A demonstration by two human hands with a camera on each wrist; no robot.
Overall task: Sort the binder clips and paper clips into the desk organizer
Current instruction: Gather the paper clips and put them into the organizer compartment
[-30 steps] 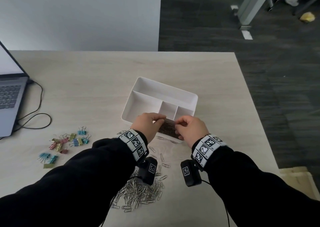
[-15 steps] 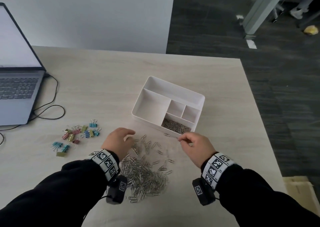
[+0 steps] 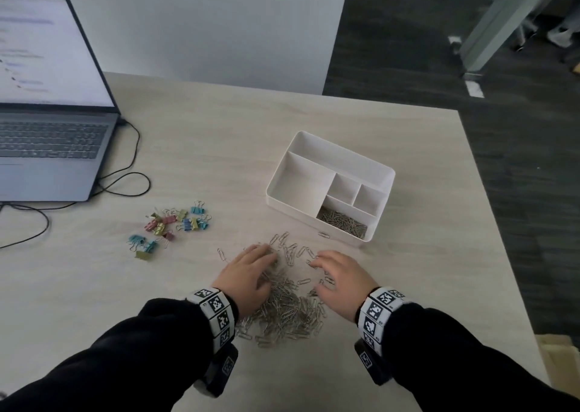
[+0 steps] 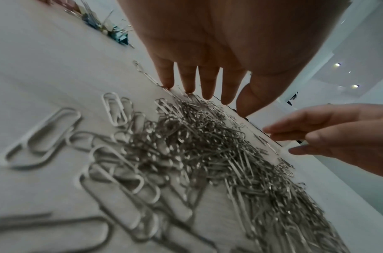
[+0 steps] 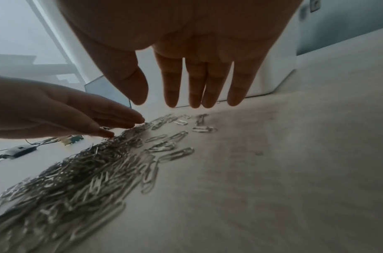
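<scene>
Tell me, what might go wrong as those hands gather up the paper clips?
1. A scoop from the tangled paper clip pile by the left hand and right hand may spill; one stray clip already lies beside the desk organizer.
2. Sweeping leftward could mix paper clips into the coloured binder clips.

In front of me the silver paper clips (image 3: 284, 309) lie in a loose heap on the tabletop (image 3: 219, 147), thick near my wrists and thinning to scattered single clips toward the far side. The white desk organizer (image 3: 330, 188) sits beyond and a little to my right, turned at an angle, with one long compartment, one large one and three small ones; its nearest small compartment holds a flat layer of paper clips, and the others show only white floor. One stray clip lies just beside its near wall. To my left, well apart from the heap, the binder clips (image 3: 171, 226) lie clustered in pink, gold, blue and teal, wire handles pointing all ways.
</scene>
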